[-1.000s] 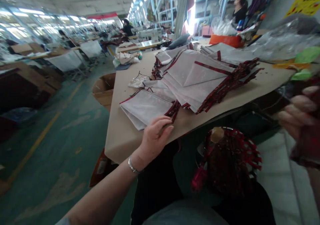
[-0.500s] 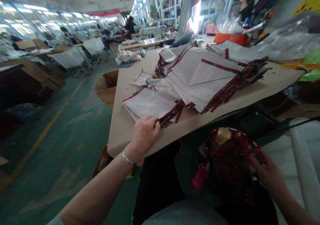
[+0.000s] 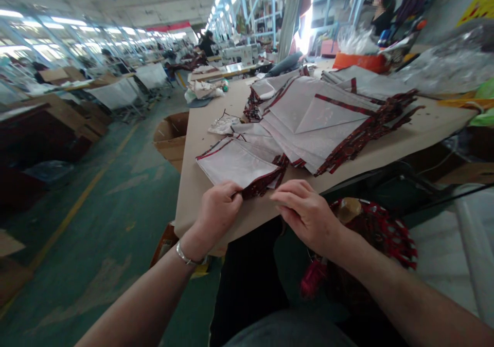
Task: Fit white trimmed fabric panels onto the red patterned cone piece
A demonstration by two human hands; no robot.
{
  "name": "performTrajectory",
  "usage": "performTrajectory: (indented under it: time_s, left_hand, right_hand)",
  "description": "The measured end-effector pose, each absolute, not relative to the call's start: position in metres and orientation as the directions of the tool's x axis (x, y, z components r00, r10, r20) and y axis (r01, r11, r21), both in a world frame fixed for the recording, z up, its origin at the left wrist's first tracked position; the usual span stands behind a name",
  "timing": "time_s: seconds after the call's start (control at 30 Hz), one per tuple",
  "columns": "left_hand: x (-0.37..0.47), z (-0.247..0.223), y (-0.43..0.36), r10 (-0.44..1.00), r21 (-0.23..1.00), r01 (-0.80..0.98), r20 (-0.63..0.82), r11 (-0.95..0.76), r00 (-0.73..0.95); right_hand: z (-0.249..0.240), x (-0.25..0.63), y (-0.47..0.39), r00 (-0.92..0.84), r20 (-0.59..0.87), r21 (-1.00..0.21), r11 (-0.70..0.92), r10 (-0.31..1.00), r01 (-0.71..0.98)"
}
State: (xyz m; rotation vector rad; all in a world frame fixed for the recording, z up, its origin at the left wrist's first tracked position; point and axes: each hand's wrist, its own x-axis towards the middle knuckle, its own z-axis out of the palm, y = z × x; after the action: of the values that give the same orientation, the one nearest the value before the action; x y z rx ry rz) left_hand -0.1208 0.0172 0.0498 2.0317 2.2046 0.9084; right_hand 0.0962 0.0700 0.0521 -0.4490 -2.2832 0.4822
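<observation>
My left hand (image 3: 221, 208), with a silver band at the wrist, pinches the near corner of a small stack of white fabric pieces (image 3: 239, 161) with dark red patterned edging. My right hand (image 3: 303, 211) is beside the stack's right corner, above the table's front edge. Its fingers are bent and pressed together; anything between them is too small to make out. A larger pile of white pieces with the same edging (image 3: 316, 121) lies behind and to the right on the brown-covered table (image 3: 200, 203).
A basket (image 3: 399, 239) of red patterned material stands below the table at right, with a pink tassel (image 3: 313, 277) beside it. A cardboard box (image 3: 172, 141) is left of the table. Plastic bags (image 3: 443, 59) lie at the back right. A person (image 3: 382, 15) is beyond.
My right hand has come up from the red material in the basket to the small stack on the table. My left hand still grips the stack's corner. The view has shifted slightly.
</observation>
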Motion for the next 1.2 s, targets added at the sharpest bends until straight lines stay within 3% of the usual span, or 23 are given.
performTrajectory:
  time_s: [0.13,0.2,0.27,0.33,0.43,0.5,0.57,0.63,0.7,0.77,0.83,0.9,0.97,1.03,1.13,1.2]
  left_hand:
    - [-0.106,0.064,-0.004,0.900,0.367,0.924,0.430,-0.106,-0.068]
    - [-0.102,0.069,-0.014,0.890,0.347,0.929,0.453,-0.132,-0.042]
    - [-0.100,0.068,-0.023,0.876,0.321,0.937,0.480,-0.141,-0.033]
    - [-0.100,0.059,-0.030,0.875,0.329,0.937,0.479,-0.113,-0.063]
    - [-0.093,0.034,-0.034,0.915,0.536,0.844,0.351,-0.022,-0.199]
    - [-0.080,0.017,-0.033,0.936,0.790,0.610,0.170,0.057,-0.308]
    - [-0.059,0.007,-0.031,0.929,0.966,0.226,-0.038,0.129,-0.367]
    - [-0.035,0.003,-0.028,0.912,0.976,-0.146,-0.207,0.164,-0.355]
    - [-0.013,0.000,-0.022,0.908,0.894,-0.406,-0.317,0.190,-0.274]
    - [0.004,-0.006,-0.016,0.904,0.790,-0.561,-0.396,0.247,-0.161]
    - [0.016,-0.015,-0.012,0.883,0.740,-0.589,-0.461,0.325,-0.092]
    - [0.023,-0.025,-0.011,0.860,0.771,-0.474,-0.508,0.425,-0.055]
    - [0.028,-0.028,-0.011,0.848,0.803,-0.294,-0.528,0.518,0.053]
    - [0.030,-0.022,-0.009,0.823,0.795,-0.221,-0.526,0.565,0.213]
    - [0.027,-0.005,-0.001,0.780,0.718,-0.312,-0.532,0.622,0.330]
    - [0.026,0.005,0.008,0.747,0.664,-0.347,-0.557,0.663,0.363]
  right_hand:
    - [0.063,0.049,0.090,-0.795,0.479,-0.167,0.928,0.372,0.333]
    - [0.063,0.038,0.103,-0.815,0.394,-0.091,0.901,0.424,0.425]
    - [0.061,0.042,0.113,-0.761,0.328,-0.128,0.824,0.560,0.551]
    - [0.059,0.059,0.116,-0.674,0.335,-0.284,0.753,0.658,0.593]
    - [0.053,0.097,0.094,-0.600,0.502,-0.473,0.779,0.623,0.412]
    - [0.039,0.123,0.069,-0.600,0.548,-0.459,0.809,0.583,0.367]
    - [0.015,0.144,0.044,-0.635,0.454,-0.437,0.777,0.625,0.452]
    - [-0.017,0.160,0.024,-0.633,0.244,-0.494,0.656,0.735,0.571]
    - [-0.046,0.171,0.011,-0.569,0.028,-0.623,0.460,0.822,0.633]
    - [-0.064,0.180,0.004,-0.471,-0.098,-0.789,0.220,0.877,0.574]
    - [-0.069,0.187,0.003,-0.359,-0.166,-0.949,-0.050,0.918,0.310]
    - [-0.066,0.191,0.005,-0.293,-0.237,-0.967,-0.255,0.926,-0.025]
    - [-0.061,0.191,0.007,-0.267,-0.289,-0.912,-0.349,0.919,-0.214]
    - [-0.058,0.189,0.005,-0.292,-0.396,-0.837,-0.473,0.871,-0.275]
    - [-0.051,0.187,-0.004,-0.487,-0.491,-0.689,-0.664,0.723,-0.291]
    - [-0.035,0.191,-0.008,-0.561,-0.332,-0.844,-0.504,0.758,-0.182]
